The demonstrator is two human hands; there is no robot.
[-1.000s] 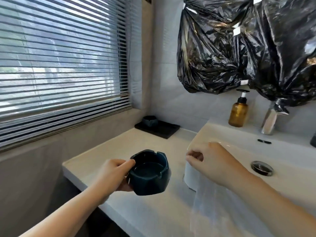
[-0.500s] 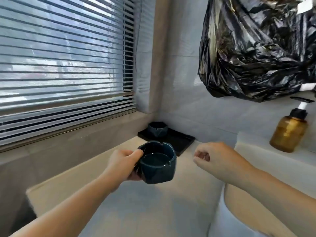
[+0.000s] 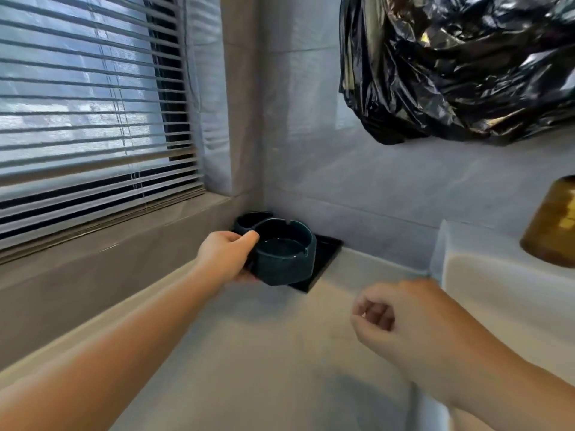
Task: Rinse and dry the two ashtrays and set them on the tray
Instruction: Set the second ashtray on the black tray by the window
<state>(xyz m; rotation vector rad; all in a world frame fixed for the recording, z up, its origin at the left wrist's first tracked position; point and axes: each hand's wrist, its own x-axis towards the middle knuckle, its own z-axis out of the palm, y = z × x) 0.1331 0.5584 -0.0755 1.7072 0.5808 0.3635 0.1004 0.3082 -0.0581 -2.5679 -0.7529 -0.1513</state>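
Left hand [image 3: 228, 255] grips a dark ashtray [image 3: 284, 255] over the black tray [image 3: 325, 253], nearer it than before; right hand [image 3: 401, 321] loosely curled, empty.

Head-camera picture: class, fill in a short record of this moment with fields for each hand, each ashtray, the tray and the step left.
left hand: grips the near ashtray by its rim
right hand: loosely curled, holds nothing
held ashtray: dark blue, upright, over the tray's near edge
second ashtray: on the tray, partly hidden behind the held one
tray: black, flat, in the counter corner below the window
step left: set the held ashtray down
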